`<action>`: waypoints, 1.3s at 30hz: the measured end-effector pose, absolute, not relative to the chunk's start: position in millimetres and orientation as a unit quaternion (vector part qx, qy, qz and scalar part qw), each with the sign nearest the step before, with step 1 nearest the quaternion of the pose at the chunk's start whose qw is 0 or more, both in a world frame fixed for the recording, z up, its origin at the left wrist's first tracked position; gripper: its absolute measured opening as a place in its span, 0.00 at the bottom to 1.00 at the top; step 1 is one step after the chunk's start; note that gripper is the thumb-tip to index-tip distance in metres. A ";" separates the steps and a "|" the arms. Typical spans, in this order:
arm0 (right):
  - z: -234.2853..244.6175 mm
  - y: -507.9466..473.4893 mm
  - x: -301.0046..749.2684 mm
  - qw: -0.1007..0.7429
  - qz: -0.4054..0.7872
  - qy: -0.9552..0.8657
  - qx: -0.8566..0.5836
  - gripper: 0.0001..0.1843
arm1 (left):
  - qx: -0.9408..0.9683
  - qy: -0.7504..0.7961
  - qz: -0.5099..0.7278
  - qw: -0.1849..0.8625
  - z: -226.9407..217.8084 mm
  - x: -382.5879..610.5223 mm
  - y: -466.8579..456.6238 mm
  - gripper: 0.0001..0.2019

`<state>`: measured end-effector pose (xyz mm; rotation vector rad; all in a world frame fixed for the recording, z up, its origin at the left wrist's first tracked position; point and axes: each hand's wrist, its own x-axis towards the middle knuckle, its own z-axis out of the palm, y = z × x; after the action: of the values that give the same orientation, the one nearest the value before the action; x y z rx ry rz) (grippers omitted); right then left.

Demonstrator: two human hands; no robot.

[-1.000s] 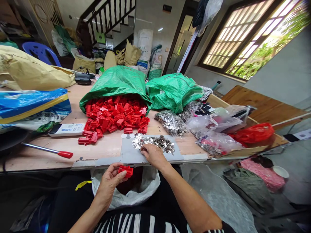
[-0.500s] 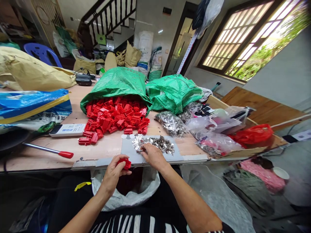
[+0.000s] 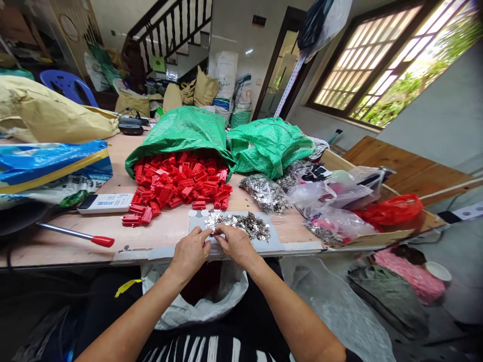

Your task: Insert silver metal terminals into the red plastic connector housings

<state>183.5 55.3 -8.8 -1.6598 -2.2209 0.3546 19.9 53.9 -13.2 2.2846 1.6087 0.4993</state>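
Note:
My left hand (image 3: 191, 250) is closed at the front edge of a grey mat (image 3: 277, 241), its fingertips close to those of my right hand (image 3: 237, 246). Anything the left fingers hold is hidden behind them. My right hand is pinched too, and what is between its fingertips is too small to make out. Just beyond both hands, small shiny metal pieces (image 3: 251, 224) lie piled on the mat. A heap of red plastic parts (image 3: 177, 181) spills from a green woven sack (image 3: 184, 125). Below my hands, an open white sack (image 3: 226, 301) sits at my lap.
A clear bag of metal pieces (image 3: 266, 193) lies behind the mat. A white scale-like box (image 3: 107, 202) and a red-tipped lever (image 3: 101, 241) are at left. Another green sack (image 3: 271, 141) stands behind. On the right, a shallow box holds plastic bags (image 3: 341, 223) and a red bag (image 3: 396, 208).
My left hand has moved up and right to meet my right hand at the mat. The red plastic part seen in it earlier is now out of sight. My right hand has barely shifted.

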 end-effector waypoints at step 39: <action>2.9 53.4 185.6 0.343 0.301 -0.700 -0.549 0.01 | 0.811 0.548 0.180 0.096 -11.1 19.1 43.9 0.13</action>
<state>185.6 53.4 2.9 -1.4274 -1.8193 0.7820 19.1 43.9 -11.1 2.4040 1.6246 0.5326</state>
